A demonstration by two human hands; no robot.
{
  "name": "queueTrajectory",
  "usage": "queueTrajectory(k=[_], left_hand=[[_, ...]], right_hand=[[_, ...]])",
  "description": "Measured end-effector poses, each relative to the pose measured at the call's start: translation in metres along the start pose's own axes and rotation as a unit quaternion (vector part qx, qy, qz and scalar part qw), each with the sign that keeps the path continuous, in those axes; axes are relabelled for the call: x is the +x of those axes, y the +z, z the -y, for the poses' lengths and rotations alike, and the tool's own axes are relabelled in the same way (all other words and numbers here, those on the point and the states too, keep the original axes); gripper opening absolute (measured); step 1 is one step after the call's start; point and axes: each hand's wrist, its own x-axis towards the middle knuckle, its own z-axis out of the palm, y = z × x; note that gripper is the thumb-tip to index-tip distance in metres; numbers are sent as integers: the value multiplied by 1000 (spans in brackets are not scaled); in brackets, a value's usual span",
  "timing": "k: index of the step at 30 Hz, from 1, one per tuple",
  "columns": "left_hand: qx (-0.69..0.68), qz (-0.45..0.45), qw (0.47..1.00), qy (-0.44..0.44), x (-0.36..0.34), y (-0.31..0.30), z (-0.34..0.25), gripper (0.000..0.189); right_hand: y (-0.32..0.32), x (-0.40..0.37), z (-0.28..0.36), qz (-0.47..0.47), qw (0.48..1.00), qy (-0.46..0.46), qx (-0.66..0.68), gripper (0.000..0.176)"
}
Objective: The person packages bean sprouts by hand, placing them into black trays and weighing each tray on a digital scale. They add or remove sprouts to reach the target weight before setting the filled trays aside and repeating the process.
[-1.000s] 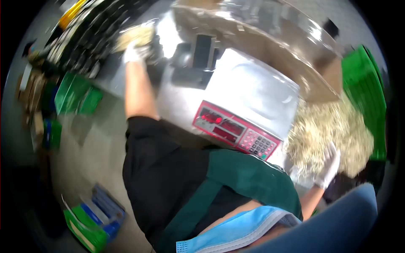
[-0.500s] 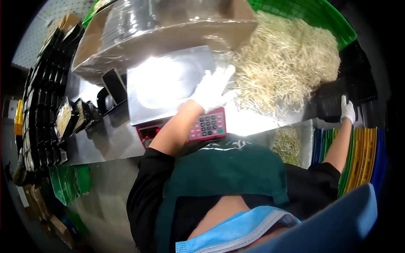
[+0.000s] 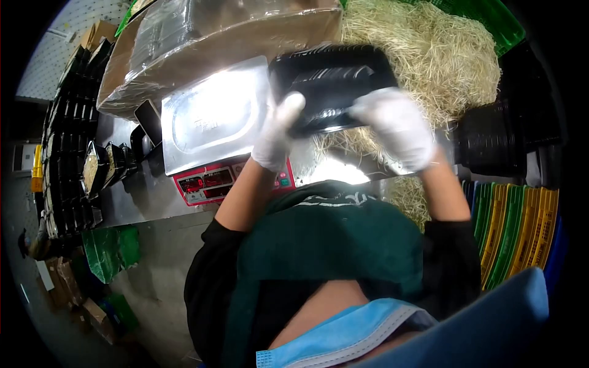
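A black plastic tray (image 3: 331, 86) is held up between my two gloved hands, over the front of a heap of pale bean sprouts (image 3: 429, 55). At its left end my left hand (image 3: 276, 132) grips it, thumb along the edge. My right hand (image 3: 402, 129), somewhat blurred, closes on its near right corner. Just left of the tray stands a red scale (image 3: 205, 184) with a bare metal weighing plate (image 3: 215, 116) and lit digits. Some sprouts lie under the tray.
Stacked black trays (image 3: 491, 138) stand at the right. A plastic-lined carton (image 3: 202, 67) sits behind the scale. Filled packs (image 3: 95, 165) and tall stacks of packs (image 3: 61, 147) occupy the left. Coloured crates (image 3: 515, 233) are at lower right; a green crate (image 3: 491, 24) lies behind the sprouts.
My right hand has come from the tray stack at the right to the middle, bringing a black tray. My left hand has moved left and taken hold of it.
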Motion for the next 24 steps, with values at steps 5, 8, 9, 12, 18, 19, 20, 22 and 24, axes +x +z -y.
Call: queueTrajectory(k=[5, 8, 9, 12, 18, 19, 20, 22, 24], left_hand=[[-30, -194, 974, 108, -33, -44, -22, 51], [-16, -340, 922, 186, -58, -53, -34, 41], [-25, -354, 913, 203, -65, -60, -35, 40], [-65, -351, 918, 171, -85, -88, -41, 45], [-56, -363, 916, 159, -60, -68, -30, 37], [-76, -361, 917, 152, -57, -70, -26, 32], [-56, -352, 921, 159, -56, -70, -24, 38], [-46, -347, 923, 159, -60, -64, -28, 38], [-39, -325, 929, 174, -52, -43, -38, 36]], right_hand=[[61, 42, -36, -47, 979, 137, 146, 74], [123, 9, -92, 162, 943, 281, -69, 106], [131, -4, -83, 243, 926, 284, -61, 108], [116, -41, -28, 212, 962, 164, -56, 108], [123, -32, -52, 199, 954, 226, 5, 74], [121, -25, -66, 200, 954, 223, 4, 74], [117, -21, -83, 199, 867, 328, 319, 76], [110, -28, -122, 184, 725, 324, 579, 70], [38, -7, -106, 120, 720, 342, 592, 69]])
